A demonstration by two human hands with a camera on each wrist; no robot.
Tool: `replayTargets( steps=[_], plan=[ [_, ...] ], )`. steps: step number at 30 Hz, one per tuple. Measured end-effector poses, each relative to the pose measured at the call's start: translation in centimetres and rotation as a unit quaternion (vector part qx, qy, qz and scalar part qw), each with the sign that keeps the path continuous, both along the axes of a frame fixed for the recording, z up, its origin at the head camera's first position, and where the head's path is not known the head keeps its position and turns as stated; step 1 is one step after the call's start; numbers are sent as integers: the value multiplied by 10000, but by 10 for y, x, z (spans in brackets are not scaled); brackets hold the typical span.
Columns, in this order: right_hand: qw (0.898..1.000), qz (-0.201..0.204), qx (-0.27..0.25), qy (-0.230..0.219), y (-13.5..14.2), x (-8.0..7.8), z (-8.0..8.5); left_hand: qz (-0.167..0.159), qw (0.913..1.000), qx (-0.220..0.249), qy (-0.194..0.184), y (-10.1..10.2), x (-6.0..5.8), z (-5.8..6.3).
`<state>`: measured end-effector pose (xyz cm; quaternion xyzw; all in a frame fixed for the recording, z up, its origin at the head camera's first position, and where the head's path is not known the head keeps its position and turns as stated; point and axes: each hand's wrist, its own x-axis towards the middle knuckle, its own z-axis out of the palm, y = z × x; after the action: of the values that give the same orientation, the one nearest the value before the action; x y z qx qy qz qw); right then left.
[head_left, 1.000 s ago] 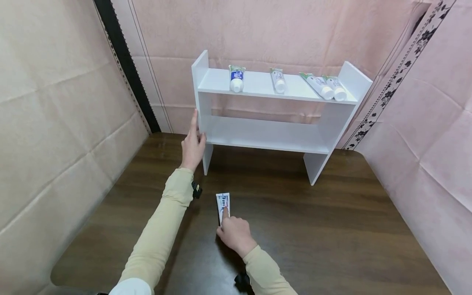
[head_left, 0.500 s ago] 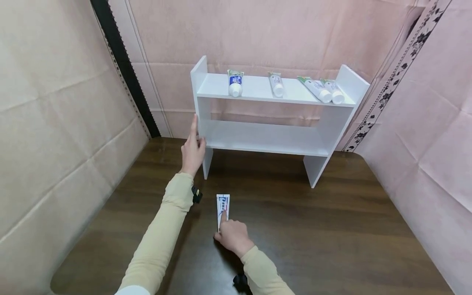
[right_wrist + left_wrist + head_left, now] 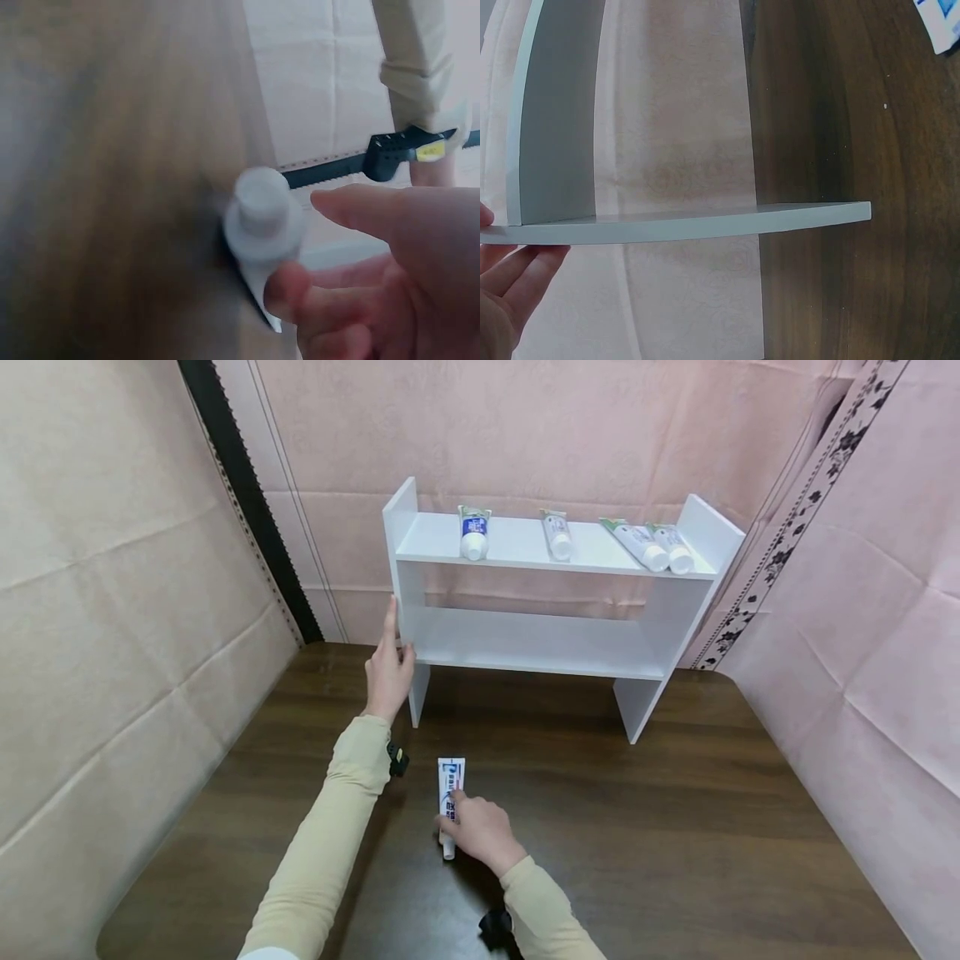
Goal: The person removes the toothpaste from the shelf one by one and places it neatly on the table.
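Observation:
A white toothpaste tube (image 3: 450, 774) with blue print lies on the brown table, its cap (image 3: 448, 852) towards me. Over the tube is my right hand (image 3: 483, 832), forefinger at its printed face and thumb near its left edge. In the right wrist view the thumb (image 3: 352, 208) stands apart from the cap, while a fingertip (image 3: 286, 289) is against or just above the tube. My left hand (image 3: 387, 681) holds the left side panel of the white two-tier shelf (image 3: 536, 639), thumb on one face and fingers (image 3: 529, 277) on the other.
Several capped tubes lie on the upper tier: a blue-labelled tube (image 3: 474, 532) at left, a pale tube (image 3: 557, 535) mid-shelf, and a slanted tube (image 3: 636, 543) beside another tube (image 3: 670, 547) at right. Pink cloth (image 3: 562, 435) hangs behind; cream cloth (image 3: 135, 610) at left.
My right hand has shifted on the tube; its forefinger is more bent and the cap now shows below the hand. My left hand stays at the shelf panel. The head view has tilted slightly.

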<state>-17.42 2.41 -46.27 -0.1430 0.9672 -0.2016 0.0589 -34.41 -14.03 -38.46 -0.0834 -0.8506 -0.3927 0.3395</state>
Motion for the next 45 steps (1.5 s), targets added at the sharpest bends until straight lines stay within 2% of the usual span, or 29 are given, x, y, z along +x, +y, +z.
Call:
replayTargets(
  steps=[5, 10, 16, 19, 26, 31, 34, 39, 42, 45],
  plan=[
    [9991, -6, -361, 225, 8, -10, 19, -38, 10000, 0, -25, 0, 1, -1],
    [9926, -2, -439, 1130, 17, -27, 60, 44, 10000, -23, 32, -1, 1, -1],
    [9752, 13, -603, 2131, 24, -46, 119, 63, 10000, -40, 3, -2, 0, -1],
    [9674, 4, -722, 2428, 25, -51, 143, 61, 10000, -37, 13, -3, 0, -1],
    [9532, 99, -1022, 2845, 21, -60, 178, 100, 9999, 8, -13, -2, 1, -4],
    [9352, 34, -1038, 3384, 18, -80, 208, 82, 10000, -1, -13, 0, 0, -5],
    [9296, -197, -825, 3588, 17, -93, 227, 48, 10000, 26, -15, 1, -1, -3],
    [9415, -559, -498, 3286, 18, -108, 245, 5, 9999, 85, -56, 4, -1, -1],
    [9474, -587, -498, 3105, 19, -113, 244, 42, 9999, 103, -41, 5, 0, -1],
    [9453, -617, -538, 3159, 18, -116, 241, 44, 9999, 104, -25, 5, 0, -1]
  ],
)
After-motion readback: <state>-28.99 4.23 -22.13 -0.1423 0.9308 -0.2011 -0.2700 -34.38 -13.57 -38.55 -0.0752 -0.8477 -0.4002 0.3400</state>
